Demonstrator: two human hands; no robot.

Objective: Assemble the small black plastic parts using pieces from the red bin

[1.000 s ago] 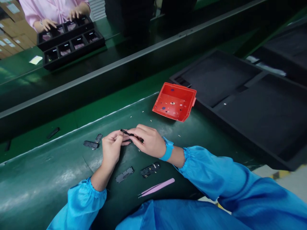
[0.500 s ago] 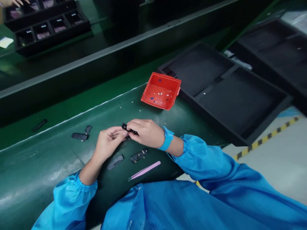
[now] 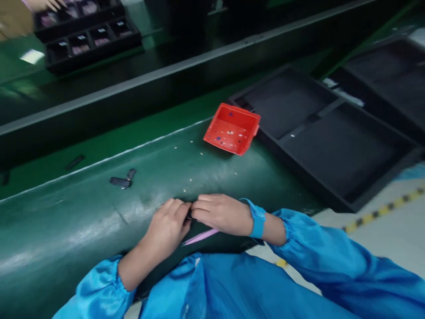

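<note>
My left hand (image 3: 170, 223) and my right hand (image 3: 221, 214) meet fingertip to fingertip over the near side of the green work surface (image 3: 83, 226). Both have their fingers curled closed around a small black plastic part (image 3: 189, 215), of which only a dark sliver shows between them. A blue band circles my right wrist. Pink tweezers (image 3: 200, 237) lie just below the hands, one end covered by my right hand. Farther left rest two small black plastic parts (image 3: 120, 182), touching each other.
A red bin (image 3: 232, 128) holding tiny scraps stands beyond my hands. Large black trays (image 3: 335, 146) lie at the right. Small light bits (image 3: 201, 153) dot the surface. Another black part (image 3: 75, 162) lies far left. Across the bench, a person's hand (image 3: 46, 4) is over compartmented black trays (image 3: 96, 55).
Both hands have come down and nearer my body with the black part. They now cover the place where two dark parts lay, and part of the tweezers. The view has shifted slightly.
</note>
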